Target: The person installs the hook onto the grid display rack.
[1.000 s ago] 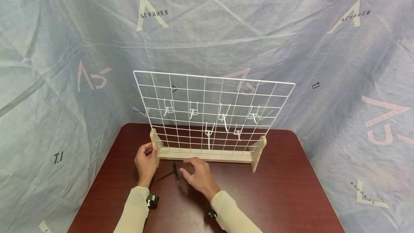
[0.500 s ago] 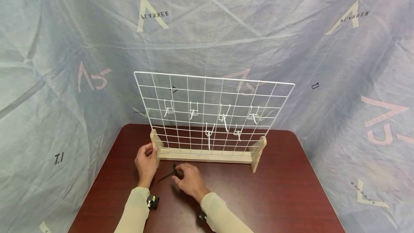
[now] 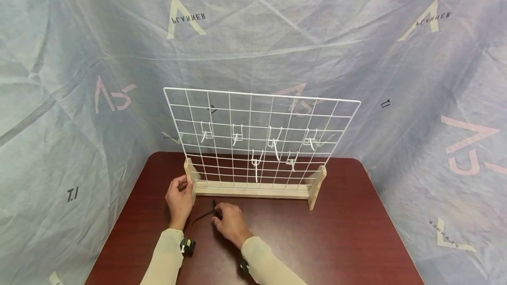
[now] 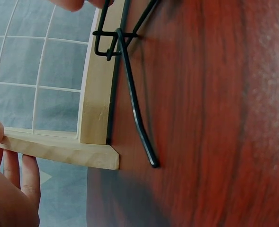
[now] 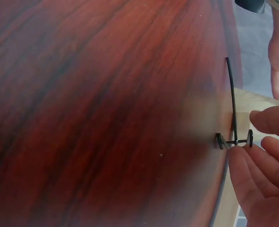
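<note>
A white wire grid panel stands upright in a pale wooden stand. My left hand holds the stand's left end board, thumb on one side and fingers on the other. A black metal grid hook is in front of the stand's left part, its long bent arm pointing towards the left front. My right hand is at the hook's crossbar end. In the right wrist view a fingertip touches the hook, while the thumb stands apart from it.
Several white hooks hang on the grid in two staggered rows and stick out forwards. The dark red wooden table reaches the grey printed cloth on its back and sides. A small black device is strapped to the left wrist.
My right hand has moved left and slightly towards me, from beside the black hook to touching it. The left hand, stand and hook look unmoved.
</note>
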Action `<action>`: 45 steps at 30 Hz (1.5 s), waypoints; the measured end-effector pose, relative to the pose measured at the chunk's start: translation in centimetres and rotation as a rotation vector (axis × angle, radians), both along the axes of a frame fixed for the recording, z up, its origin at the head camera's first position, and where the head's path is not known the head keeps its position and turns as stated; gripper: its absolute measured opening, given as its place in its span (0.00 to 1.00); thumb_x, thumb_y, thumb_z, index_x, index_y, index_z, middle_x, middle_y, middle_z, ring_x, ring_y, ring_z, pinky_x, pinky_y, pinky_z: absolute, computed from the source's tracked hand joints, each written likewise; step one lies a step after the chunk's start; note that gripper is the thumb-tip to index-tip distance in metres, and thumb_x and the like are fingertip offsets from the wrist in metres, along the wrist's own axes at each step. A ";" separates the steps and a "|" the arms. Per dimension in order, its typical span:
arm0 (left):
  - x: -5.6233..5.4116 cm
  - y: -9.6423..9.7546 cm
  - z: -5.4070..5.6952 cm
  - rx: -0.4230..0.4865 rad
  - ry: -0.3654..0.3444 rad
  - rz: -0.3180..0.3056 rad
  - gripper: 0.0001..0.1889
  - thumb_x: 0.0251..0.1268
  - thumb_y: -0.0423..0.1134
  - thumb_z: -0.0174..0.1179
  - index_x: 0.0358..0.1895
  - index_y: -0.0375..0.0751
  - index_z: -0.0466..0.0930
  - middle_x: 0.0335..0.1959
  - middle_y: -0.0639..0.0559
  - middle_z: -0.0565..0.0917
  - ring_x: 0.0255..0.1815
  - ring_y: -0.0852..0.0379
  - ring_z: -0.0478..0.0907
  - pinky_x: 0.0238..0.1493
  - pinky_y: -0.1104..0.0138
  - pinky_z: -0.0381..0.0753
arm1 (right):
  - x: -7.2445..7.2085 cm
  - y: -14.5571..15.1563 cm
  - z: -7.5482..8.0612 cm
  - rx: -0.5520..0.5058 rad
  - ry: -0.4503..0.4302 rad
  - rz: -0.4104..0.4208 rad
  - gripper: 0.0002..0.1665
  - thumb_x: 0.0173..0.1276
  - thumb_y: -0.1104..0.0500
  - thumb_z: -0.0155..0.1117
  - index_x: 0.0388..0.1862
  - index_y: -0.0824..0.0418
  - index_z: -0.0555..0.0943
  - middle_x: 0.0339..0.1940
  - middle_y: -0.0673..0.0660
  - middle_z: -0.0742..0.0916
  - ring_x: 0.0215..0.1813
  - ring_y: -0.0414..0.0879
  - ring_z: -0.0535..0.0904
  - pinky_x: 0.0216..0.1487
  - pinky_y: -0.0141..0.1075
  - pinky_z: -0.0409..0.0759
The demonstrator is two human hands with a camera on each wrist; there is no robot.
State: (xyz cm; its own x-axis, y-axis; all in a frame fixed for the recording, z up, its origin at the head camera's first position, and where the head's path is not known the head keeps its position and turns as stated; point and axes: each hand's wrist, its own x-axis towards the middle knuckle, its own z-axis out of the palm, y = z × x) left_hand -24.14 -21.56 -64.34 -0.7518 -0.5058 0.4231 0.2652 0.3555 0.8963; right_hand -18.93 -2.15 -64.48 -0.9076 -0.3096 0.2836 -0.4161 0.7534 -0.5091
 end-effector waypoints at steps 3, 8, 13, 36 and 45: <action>0.0 0.0 0.0 0.004 -0.001 -0.006 0.12 0.67 0.31 0.73 0.52 0.36 0.86 0.47 0.38 0.86 0.51 0.38 0.87 0.43 0.88 0.78 | -0.2 0.1 -0.4 -0.013 -0.002 -0.007 0.13 0.63 0.57 0.82 0.45 0.55 0.89 0.34 0.48 0.91 0.36 0.37 0.84 0.37 0.27 0.81; -0.1 0.0 -0.1 -0.001 -0.011 -0.002 0.12 0.67 0.31 0.72 0.51 0.36 0.86 0.47 0.39 0.87 0.51 0.41 0.86 0.42 0.88 0.78 | -0.3 0.5 -0.5 -0.037 -0.042 -0.008 0.10 0.64 0.57 0.80 0.43 0.54 0.89 0.33 0.46 0.91 0.35 0.34 0.83 0.36 0.26 0.80; -0.3 -0.1 -0.4 0.005 0.007 -0.009 0.12 0.67 0.30 0.72 0.52 0.34 0.86 0.47 0.39 0.87 0.50 0.42 0.86 0.43 0.88 0.79 | -0.4 1.2 -0.5 -0.044 -0.081 0.002 0.09 0.66 0.58 0.78 0.44 0.55 0.90 0.33 0.46 0.91 0.35 0.32 0.83 0.36 0.26 0.80; -0.1 0.0 -0.3 0.002 -0.012 -0.008 0.11 0.68 0.30 0.71 0.51 0.34 0.86 0.47 0.35 0.86 0.49 0.46 0.85 0.43 0.85 0.80 | -2.3 3.5 -1.2 -0.047 -0.047 -0.054 0.08 0.65 0.58 0.78 0.42 0.52 0.90 0.36 0.45 0.93 0.39 0.38 0.88 0.41 0.33 0.86; -0.2 0.1 -0.2 0.004 -0.011 0.003 0.11 0.68 0.30 0.71 0.51 0.35 0.86 0.47 0.39 0.86 0.47 0.58 0.84 0.42 0.88 0.79 | -3.6 3.4 -0.9 -0.060 -0.096 -0.092 0.06 0.68 0.57 0.76 0.43 0.52 0.90 0.37 0.47 0.93 0.38 0.41 0.88 0.39 0.32 0.86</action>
State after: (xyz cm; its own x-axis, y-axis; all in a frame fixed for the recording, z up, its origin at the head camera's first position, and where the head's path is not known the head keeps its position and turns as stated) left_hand -24.33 -21.44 -64.54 -0.7548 -0.5097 0.4129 0.2545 0.3526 0.9005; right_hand -22.57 1.23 -65.39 -0.9553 -0.2087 0.2092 -0.2934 0.7534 -0.5884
